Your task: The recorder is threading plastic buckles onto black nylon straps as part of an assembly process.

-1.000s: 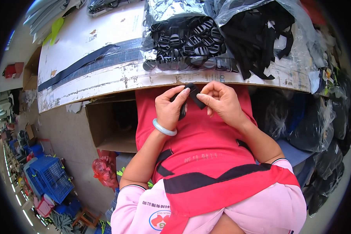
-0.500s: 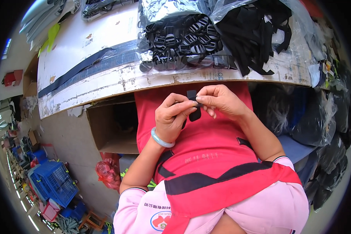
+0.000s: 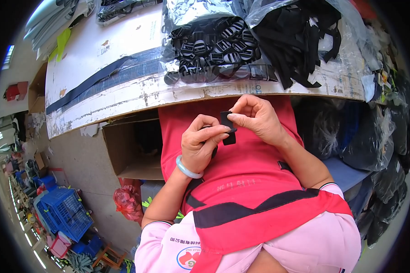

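The left hand pinches a small black buckle, the right hand the top of a black webbing strap showing above and below it

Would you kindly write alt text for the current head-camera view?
A left hand and right hand pinch a black strap over a red apron. Beyond, bagged black buckles and a heap of black straps lie on a white worktable.

My left hand and right hand flank a narrow black fabric strap; before me, small black plastic buckles lie bagged on the flat white board.
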Demonstrator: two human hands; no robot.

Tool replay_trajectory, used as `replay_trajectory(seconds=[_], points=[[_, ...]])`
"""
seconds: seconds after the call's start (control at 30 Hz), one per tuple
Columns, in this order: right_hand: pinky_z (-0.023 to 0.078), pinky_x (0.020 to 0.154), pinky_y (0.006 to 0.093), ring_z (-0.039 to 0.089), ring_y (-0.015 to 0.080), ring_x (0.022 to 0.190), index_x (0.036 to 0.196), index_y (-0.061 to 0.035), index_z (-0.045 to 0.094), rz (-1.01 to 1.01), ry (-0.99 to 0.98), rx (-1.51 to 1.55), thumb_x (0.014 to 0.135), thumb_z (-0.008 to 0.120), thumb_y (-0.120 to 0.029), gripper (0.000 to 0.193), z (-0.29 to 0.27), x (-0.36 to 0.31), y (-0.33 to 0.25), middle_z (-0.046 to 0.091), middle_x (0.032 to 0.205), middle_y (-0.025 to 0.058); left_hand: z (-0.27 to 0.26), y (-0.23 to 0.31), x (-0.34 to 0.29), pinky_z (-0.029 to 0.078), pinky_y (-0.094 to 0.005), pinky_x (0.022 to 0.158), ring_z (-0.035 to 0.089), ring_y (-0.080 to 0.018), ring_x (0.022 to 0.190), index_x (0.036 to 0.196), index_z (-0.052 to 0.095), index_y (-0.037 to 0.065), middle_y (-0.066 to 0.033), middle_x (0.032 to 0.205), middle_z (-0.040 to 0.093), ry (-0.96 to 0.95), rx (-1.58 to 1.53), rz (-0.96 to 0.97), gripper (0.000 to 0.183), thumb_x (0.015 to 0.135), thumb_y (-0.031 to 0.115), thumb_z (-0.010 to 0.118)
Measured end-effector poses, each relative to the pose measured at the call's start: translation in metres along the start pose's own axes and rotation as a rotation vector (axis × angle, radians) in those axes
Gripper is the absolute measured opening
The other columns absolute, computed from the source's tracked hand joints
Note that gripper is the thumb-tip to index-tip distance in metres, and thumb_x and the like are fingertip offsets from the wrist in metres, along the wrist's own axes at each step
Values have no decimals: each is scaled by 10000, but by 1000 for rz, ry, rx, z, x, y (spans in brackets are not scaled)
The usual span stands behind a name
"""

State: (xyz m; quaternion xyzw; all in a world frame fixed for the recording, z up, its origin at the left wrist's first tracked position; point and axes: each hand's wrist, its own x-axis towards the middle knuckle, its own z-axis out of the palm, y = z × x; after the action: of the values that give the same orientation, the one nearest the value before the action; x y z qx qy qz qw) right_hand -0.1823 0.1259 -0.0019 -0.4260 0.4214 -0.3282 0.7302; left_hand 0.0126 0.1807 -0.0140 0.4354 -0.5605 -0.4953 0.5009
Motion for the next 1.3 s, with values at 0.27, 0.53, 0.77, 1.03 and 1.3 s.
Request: replay_trajectory(seconds=[0.27,0.53,0.77,1.03,1.3], points=[[531,738,226,618,78,836,979,-22,554,-69,155,81,900,667,-42,139,22,29,34,623,898,20,-30,51,-4,437,-221,572,555,-93,668,973,712,-6,-58,859,615,71,284,25,172,809,-57,704],[542,811,310,652,172,956,1235,14,519,-133,-336,-418,881,605,-16,365,88,31,43,576,1092,128,-34,43,1,380,-203,482,524,-89,545,1106,649,-35,-61,852,626,272,-530,-256,218,992,123,552],[490,719,260,588,112,817,1112,4,619,-271,-111,-424,909,605,-26,205,53,24,16,617,912,68,-30,-19,-14,406,-197,493,531,-78,569,1122,653,-7,-34,766,619,277,-589,-494,425,1045,350,435],[455,637,229,524,46,706,1078,17,613,5,-223,-550,895,650,-54,200,50,17,5,608,801,12,-8,-43,-11,414,-204,527,520,-59,611,1194,616,-29,-24,804,611,261,-334,-354,511,1044,412,408],[427,515,229,534,67,574,895,-21,634,192,-186,-214,923,627,-127,110,28,16,-4,621,706,23,-21,-42,-3,391,-215,416,588,-141,557,1187,594,-11,-120,828,669,-58,-933,-806,499,1040,420,392]])
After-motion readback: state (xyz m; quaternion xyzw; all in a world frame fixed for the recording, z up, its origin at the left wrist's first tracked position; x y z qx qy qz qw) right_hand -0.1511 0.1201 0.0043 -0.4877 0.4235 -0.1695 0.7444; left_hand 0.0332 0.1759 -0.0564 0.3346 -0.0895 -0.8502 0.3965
